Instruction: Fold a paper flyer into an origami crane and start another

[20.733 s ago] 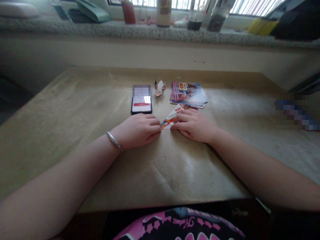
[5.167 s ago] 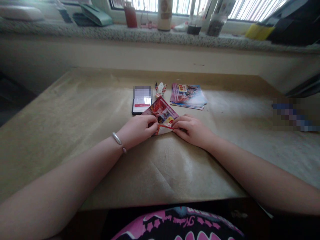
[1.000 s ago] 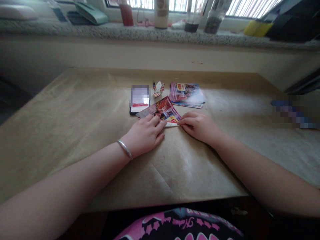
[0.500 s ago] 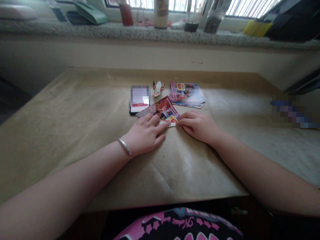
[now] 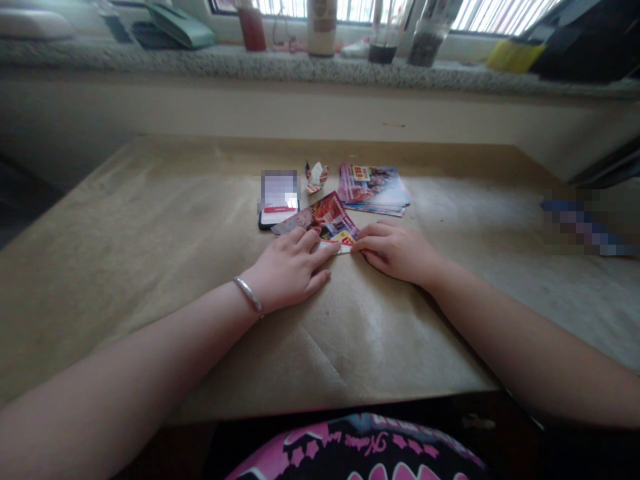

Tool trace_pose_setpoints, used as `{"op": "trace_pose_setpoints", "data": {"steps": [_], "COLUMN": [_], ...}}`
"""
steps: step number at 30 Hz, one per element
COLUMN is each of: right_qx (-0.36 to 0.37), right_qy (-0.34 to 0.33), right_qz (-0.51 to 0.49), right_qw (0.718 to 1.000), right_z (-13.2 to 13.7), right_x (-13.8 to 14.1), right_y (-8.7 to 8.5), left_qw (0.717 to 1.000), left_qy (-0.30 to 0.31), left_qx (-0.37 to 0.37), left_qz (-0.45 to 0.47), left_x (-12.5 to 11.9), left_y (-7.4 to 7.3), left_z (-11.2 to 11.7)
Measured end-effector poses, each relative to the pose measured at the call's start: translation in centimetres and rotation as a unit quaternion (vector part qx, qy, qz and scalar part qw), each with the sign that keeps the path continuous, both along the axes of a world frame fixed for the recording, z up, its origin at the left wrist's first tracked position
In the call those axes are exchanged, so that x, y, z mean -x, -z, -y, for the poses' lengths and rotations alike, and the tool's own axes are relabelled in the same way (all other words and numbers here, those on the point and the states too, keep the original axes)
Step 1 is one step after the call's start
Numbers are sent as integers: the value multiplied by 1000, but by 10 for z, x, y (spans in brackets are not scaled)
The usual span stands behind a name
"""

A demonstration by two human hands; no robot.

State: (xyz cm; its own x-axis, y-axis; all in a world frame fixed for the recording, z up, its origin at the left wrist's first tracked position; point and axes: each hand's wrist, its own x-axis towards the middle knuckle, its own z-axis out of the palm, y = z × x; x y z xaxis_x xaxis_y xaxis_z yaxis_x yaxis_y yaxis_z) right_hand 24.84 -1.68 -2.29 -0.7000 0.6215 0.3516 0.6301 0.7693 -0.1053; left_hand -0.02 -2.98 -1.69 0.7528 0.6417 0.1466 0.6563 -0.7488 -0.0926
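Observation:
A glossy printed flyer [image 5: 325, 217] lies slanted on the table, its near edge turned up into a narrow white fold. My left hand [image 5: 291, 267] rests flat on the flyer's near left part, fingers spread, the index finger along the white strip. At the right end of that fold, my right hand [image 5: 397, 250] pinches the paper between thumb and fingers. Just beyond the flyer stand a small folded paper figure [image 5: 317, 178] and a stack of similar flyers [image 5: 375, 187]. A phone [image 5: 279, 212] lies to the left, its screen lit and partly blurred.
The table [image 5: 150, 280] carries a tan cover and meets a wall at the back. On the stone windowsill [image 5: 280, 67] stand several bottles and jars, with a yellow item [image 5: 515, 56] to the right. A blurred bluish object [image 5: 585, 227] lies at the table's right edge.

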Motion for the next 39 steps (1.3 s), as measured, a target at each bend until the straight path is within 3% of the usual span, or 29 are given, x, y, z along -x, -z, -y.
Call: {"op": "trace_pose_setpoints", "data": {"steps": [10,33,39], "right_qx": [6,-26,-26], "right_qy": [-16,28,4], "right_qz": [49,131,133], "right_qw": [999,991,991], "right_z": [-2,-4,-5], "right_x": [-7,-27,-34], "right_y": [-6,-18,-22], "left_qw": [1000,1000,1000], "left_qy": [-1,-3,0], "left_qx": [-3,0,-6], "left_qz": [-8,-22,-17], "left_x": [0,-1,-1], "left_y": [-3,-3,-3], "left_z": [1,0,0]}}
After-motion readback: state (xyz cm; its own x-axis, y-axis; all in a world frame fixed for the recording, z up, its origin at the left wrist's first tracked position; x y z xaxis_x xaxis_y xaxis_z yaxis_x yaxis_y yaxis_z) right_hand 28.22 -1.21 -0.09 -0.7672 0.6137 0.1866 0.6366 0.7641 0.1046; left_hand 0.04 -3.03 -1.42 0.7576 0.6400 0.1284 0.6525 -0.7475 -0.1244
